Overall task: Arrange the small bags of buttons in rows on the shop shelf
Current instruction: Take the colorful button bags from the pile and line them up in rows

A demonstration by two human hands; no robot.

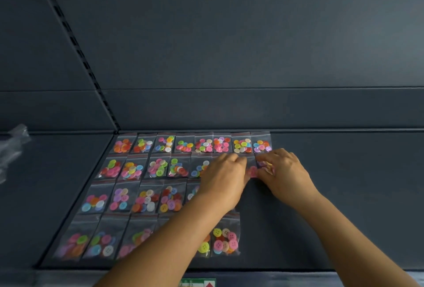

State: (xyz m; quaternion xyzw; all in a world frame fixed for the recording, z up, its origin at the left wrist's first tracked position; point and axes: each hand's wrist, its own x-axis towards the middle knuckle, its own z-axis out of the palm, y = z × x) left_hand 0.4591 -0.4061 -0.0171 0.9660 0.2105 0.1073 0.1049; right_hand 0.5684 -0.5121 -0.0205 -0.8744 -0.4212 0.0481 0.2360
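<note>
My left hand [226, 177] and right hand [283, 172] pinch one button bag [253, 171] between them. It sits just below the back row of bags [192, 143] on the shelf [344, 195].

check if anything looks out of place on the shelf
One thing: crumpled clear plastic lies alone at the far left of the shelf, away from the neat bag rows. The hands are on a bag in the second row.

Dark grey-blue metal back panel [229, 34] behind, split by one horizontal seam. Slotted black upright rail [75, 43] slanting at left. Crumpled clear plastic wrap [12, 146] at far left. Dim, even light.
</note>
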